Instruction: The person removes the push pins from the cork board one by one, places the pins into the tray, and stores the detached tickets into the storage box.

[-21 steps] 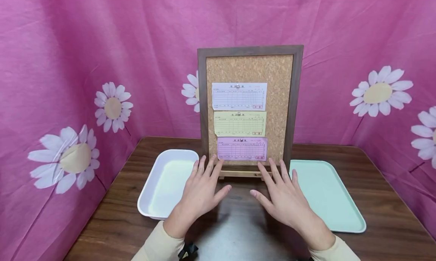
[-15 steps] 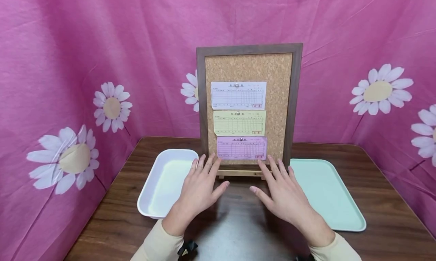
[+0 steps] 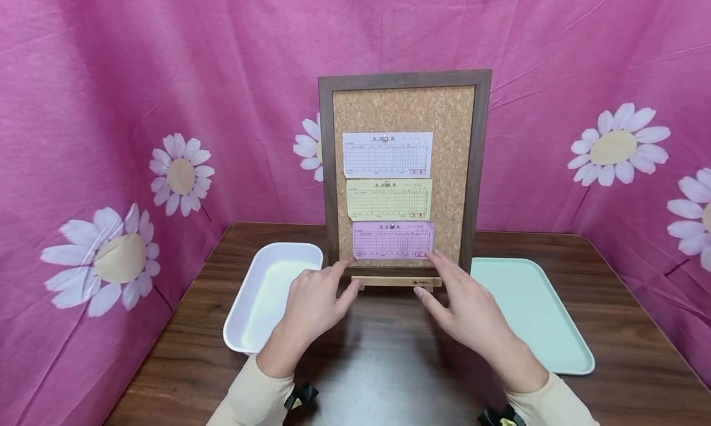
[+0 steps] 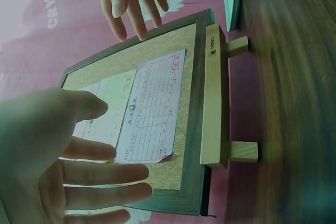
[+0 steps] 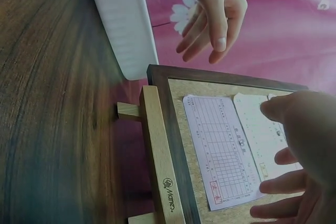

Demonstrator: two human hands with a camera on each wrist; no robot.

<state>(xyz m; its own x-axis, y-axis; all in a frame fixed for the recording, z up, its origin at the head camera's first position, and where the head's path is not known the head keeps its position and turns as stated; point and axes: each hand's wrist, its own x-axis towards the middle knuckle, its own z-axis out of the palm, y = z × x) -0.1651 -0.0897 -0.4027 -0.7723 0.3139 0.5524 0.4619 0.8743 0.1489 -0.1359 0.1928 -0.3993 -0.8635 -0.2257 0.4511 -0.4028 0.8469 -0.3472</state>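
We see a rectangular white tray [image 3: 265, 299], a rectangular mint-green tray [image 3: 536, 309], a brown wood-grain table [image 3: 383, 376] and daisy-printed pink cloth [image 3: 250, 55].

Creased pink cloth backdrop [image 3: 250, 74] (with white daisies [image 3: 613, 147]), glossy dark wood-grain table [image 3: 383, 376]

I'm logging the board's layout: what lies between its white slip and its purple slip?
A yellow slip lies between the white slip and purple slip, as the head view shows.

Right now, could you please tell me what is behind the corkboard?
Behind the corkboard hangs pink cloth printed with white daisies; the board partly hides one of them. The board's back and anything directly behind it are covered, so I cannot tell.
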